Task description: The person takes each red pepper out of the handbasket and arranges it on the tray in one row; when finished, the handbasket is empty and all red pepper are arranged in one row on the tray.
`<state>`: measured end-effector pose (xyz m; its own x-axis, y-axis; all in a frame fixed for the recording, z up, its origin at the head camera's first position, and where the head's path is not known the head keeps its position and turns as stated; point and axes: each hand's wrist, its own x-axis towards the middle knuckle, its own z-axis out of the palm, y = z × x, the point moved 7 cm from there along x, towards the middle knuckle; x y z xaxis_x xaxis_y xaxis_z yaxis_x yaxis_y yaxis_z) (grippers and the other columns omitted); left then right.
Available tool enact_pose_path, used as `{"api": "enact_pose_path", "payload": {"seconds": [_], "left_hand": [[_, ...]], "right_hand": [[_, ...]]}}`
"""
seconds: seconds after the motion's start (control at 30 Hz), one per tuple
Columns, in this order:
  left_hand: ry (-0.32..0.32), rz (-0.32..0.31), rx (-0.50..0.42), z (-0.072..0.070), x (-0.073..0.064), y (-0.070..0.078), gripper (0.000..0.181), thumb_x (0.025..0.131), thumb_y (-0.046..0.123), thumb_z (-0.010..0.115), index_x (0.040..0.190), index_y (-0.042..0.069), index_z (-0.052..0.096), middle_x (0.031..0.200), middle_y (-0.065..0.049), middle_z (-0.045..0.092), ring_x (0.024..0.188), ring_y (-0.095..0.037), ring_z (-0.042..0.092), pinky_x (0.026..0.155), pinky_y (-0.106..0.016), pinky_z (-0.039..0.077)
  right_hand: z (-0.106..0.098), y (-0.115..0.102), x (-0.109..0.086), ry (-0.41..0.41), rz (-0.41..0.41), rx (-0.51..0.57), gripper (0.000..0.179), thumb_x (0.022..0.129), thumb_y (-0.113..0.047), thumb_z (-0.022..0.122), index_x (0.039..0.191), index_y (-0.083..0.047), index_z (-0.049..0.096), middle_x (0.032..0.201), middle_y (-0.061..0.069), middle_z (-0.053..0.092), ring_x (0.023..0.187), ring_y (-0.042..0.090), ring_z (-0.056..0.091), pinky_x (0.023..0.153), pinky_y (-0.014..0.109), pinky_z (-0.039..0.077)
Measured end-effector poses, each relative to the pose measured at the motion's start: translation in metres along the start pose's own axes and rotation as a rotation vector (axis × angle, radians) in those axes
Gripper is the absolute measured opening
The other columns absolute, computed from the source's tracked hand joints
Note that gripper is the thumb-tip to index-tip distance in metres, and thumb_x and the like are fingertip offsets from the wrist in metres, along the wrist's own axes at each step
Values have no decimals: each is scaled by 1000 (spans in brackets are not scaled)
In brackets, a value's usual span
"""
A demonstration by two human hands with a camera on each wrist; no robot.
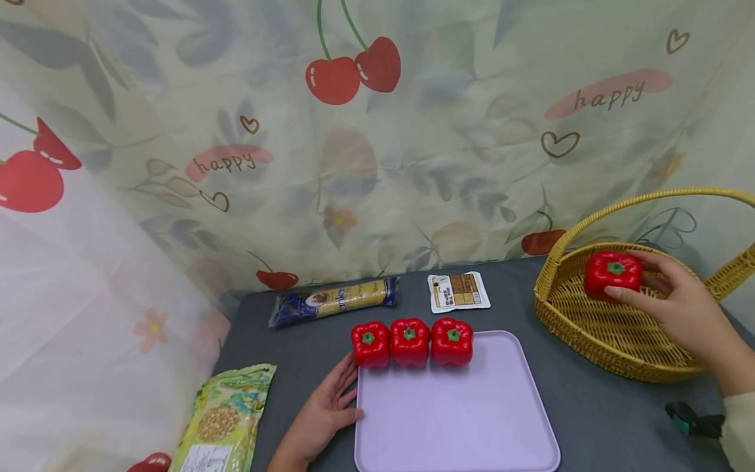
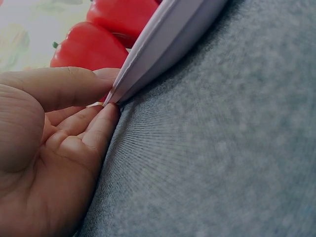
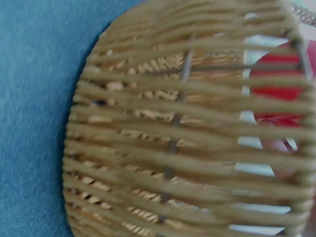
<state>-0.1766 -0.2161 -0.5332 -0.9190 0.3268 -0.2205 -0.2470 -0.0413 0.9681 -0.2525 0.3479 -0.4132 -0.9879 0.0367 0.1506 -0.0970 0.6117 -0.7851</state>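
Observation:
My right hand [image 1: 678,301] grips a glossy red bell pepper [image 1: 613,275] with a green stem, over the yellow wicker basket [image 1: 548,318]. In the right wrist view, the pepper [image 3: 279,89] shows red behind the basket's woven wall [image 3: 187,143]. My left hand [image 1: 323,410] is at the left edge of a pale lilac tray [image 1: 454,419]. There, the left wrist view has the thumb and fingertips pinching the tray's rim [image 2: 148,61]. Three more red bell peppers, a left one [image 1: 370,344], a middle one [image 1: 409,343] and a right one [image 1: 452,342], stand in a row along the tray's far edge.
Behind the tray lie a blue and yellow pasta packet [image 1: 336,301] and a small white and brown pouch [image 1: 459,292]. A green grain bag [image 1: 227,419] is at the front left. Right of the tray lies a dark strap-like object [image 1: 695,419]. The basket's handle [image 1: 649,196] arches high.

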Motion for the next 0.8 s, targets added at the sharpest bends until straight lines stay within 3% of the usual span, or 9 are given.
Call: {"api": "enact_pose_path", "payload": {"seconds": [0.23, 0.37, 0.5, 0.67, 0.8], "left_hand": [[-2, 7, 0, 0, 0, 0, 106, 89, -18, 76, 174, 3, 16, 180, -16, 16, 163, -36, 18, 120, -36, 39], [-4, 10, -1, 0, 0, 0, 106, 88, -19, 75, 174, 3, 16, 180, -17, 16, 163, -36, 17, 120, -35, 39], [2, 9, 3, 0, 0, 0, 107, 88, -19, 76, 174, 3, 16, 179, -17, 16, 163, -37, 18, 120, -36, 39], [-1, 11, 7, 0, 1, 0, 106, 88, -18, 76, 174, 4, 17, 179, -16, 17, 163, -35, 18, 120, -35, 38], [-5, 10, 4, 1, 0, 0, 106, 89, -19, 75, 174, 4, 15, 180, -16, 16, 163, -35, 17, 120, -34, 39]], "right_hand": [[6, -18, -7, -10, -20, 12, 87, 105, -33, 77, 169, -1, 29, 157, 35, 40, 135, 59, 45, 70, 5, 49], [8, -29, -13, 4, -62, 38, 81, 104, -27, 78, 167, -3, 34, 155, 27, 44, 127, 25, 55, 73, 8, 53], [11, -40, -19, 11, -107, 68, 77, 103, -19, 79, 166, -4, 37, 153, 22, 43, 113, -4, 49, 74, 10, 55], [16, -52, -26, 1, -150, 104, 77, 101, -9, 80, 165, -4, 37, 153, 23, 40, 113, -5, 50, 75, 11, 56], [22, -61, -31, -13, -179, 132, 77, 100, -4, 80, 164, -4, 38, 149, 14, 42, 113, -5, 54, 75, 14, 58]]}}
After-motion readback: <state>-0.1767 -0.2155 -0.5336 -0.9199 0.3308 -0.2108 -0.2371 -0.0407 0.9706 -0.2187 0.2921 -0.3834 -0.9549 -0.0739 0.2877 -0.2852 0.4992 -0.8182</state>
